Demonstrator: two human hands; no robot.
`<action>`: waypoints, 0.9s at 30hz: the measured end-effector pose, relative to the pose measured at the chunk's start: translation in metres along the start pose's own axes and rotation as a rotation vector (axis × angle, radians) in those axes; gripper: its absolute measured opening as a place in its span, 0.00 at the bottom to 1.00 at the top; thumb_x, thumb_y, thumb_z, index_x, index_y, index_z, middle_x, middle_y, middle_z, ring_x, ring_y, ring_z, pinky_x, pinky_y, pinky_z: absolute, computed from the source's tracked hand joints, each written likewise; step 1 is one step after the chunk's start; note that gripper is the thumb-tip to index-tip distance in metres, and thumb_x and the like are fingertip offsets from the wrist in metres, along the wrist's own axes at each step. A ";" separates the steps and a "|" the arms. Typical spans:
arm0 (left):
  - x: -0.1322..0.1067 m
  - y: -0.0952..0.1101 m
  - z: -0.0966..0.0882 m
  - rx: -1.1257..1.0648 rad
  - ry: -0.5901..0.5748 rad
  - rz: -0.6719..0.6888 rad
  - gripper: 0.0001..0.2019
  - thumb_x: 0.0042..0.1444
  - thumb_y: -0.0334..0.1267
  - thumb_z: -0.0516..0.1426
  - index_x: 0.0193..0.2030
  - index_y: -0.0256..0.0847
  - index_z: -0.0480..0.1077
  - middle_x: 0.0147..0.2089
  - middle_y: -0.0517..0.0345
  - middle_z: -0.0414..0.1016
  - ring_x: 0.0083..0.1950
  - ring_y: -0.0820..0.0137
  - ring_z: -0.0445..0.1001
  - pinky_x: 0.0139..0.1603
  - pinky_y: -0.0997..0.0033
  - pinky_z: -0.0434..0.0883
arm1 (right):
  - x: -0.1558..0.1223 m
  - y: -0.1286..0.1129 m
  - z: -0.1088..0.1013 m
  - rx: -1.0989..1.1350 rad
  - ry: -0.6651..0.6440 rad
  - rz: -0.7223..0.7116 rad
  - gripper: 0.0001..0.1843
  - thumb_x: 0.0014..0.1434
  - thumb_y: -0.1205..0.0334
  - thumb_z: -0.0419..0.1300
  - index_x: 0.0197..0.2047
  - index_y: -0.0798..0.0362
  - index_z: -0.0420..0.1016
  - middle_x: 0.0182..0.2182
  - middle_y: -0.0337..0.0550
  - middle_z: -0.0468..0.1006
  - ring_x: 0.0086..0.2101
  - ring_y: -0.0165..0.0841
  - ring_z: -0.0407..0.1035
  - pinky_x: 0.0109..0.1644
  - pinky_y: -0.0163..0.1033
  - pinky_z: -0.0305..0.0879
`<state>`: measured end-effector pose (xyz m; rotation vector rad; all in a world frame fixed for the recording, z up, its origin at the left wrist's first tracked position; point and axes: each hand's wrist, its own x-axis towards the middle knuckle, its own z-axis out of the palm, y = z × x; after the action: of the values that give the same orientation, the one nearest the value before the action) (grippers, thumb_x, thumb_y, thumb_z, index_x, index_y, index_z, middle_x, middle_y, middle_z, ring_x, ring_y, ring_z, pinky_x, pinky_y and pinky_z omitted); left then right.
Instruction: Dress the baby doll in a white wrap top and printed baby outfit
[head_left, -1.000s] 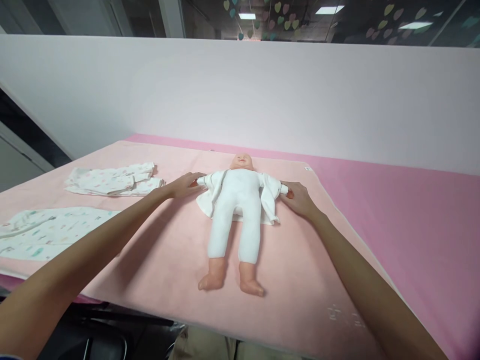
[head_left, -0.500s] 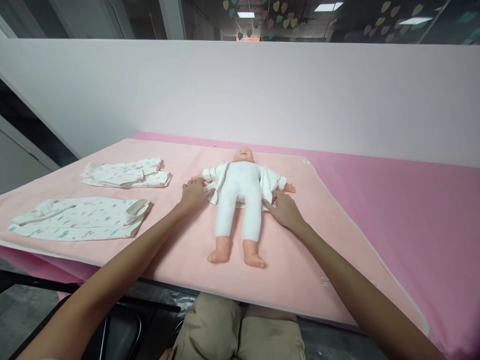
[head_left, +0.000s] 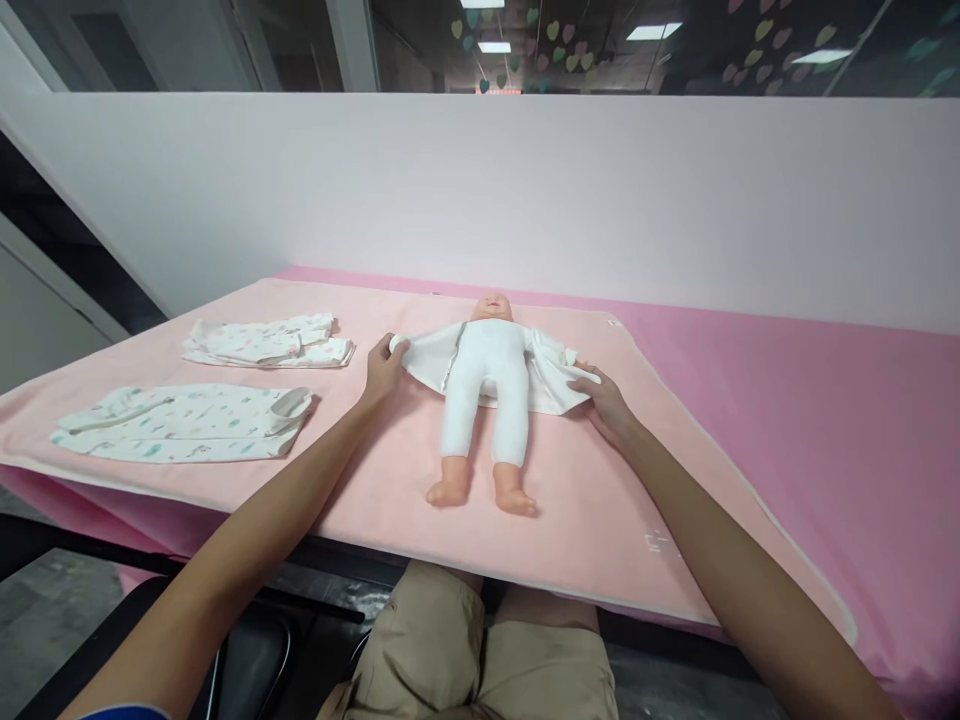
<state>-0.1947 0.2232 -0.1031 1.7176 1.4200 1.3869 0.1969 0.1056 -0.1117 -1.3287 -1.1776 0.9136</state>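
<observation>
A baby doll (head_left: 492,352) with a white cloth body lies on its back, head away from me and feet toward me. Its arms are in the sleeves of a white baby shirt (head_left: 551,385), which is spread open at the front. My left hand (head_left: 384,370) is closed on the shirt's left front panel, pulling it out sideways. On the other side, my right hand (head_left: 606,402) pinches the edge of the right panel. Both panels are stretched outward from the doll's body, and the doll's hands are mostly hidden.
To the left lie two folded baby garments, a printed white one (head_left: 270,342) farther back and a green-patterned one (head_left: 187,423) nearer. Everything rests on a light pink mat (head_left: 600,520) over a darker pink cloth (head_left: 825,440). A white partition (head_left: 525,190) stands behind.
Both hands have taken hold of the shirt's front panels and drawn them outward and up, away from the doll's sides. The view has shifted slightly.
</observation>
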 end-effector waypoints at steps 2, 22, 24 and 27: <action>0.000 -0.002 -0.001 0.041 -0.027 -0.007 0.18 0.63 0.57 0.48 0.33 0.44 0.62 0.32 0.56 0.65 0.40 0.62 0.66 0.39 0.64 0.67 | 0.000 -0.004 -0.010 0.132 0.010 0.058 0.23 0.46 0.55 0.69 0.45 0.45 0.67 0.44 0.41 0.79 0.47 0.45 0.76 0.48 0.48 0.76; 0.104 0.004 0.036 0.511 -0.302 0.150 0.19 0.60 0.58 0.59 0.43 0.44 0.76 0.49 0.46 0.84 0.59 0.43 0.74 0.61 0.46 0.67 | 0.067 -0.053 -0.014 -0.272 -0.010 0.232 0.31 0.53 0.36 0.74 0.53 0.45 0.77 0.49 0.52 0.85 0.48 0.51 0.79 0.46 0.51 0.78; 0.120 0.005 0.041 0.453 -0.463 0.088 0.21 0.57 0.60 0.61 0.41 0.44 0.77 0.50 0.47 0.84 0.56 0.46 0.77 0.55 0.52 0.71 | 0.084 -0.058 -0.017 -0.324 -0.161 0.284 0.27 0.54 0.32 0.72 0.44 0.45 0.82 0.45 0.51 0.86 0.45 0.52 0.80 0.44 0.52 0.78; 0.134 0.002 0.040 0.329 -0.616 -0.007 0.25 0.54 0.64 0.63 0.40 0.43 0.78 0.46 0.48 0.84 0.47 0.52 0.79 0.45 0.59 0.73 | 0.104 -0.057 -0.022 -0.484 -0.193 0.308 0.30 0.50 0.30 0.74 0.43 0.46 0.85 0.45 0.51 0.87 0.44 0.53 0.80 0.42 0.51 0.76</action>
<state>-0.1669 0.3544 -0.0643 2.0941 1.3253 0.5419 0.2322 0.1977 -0.0419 -1.8833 -1.4262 1.0311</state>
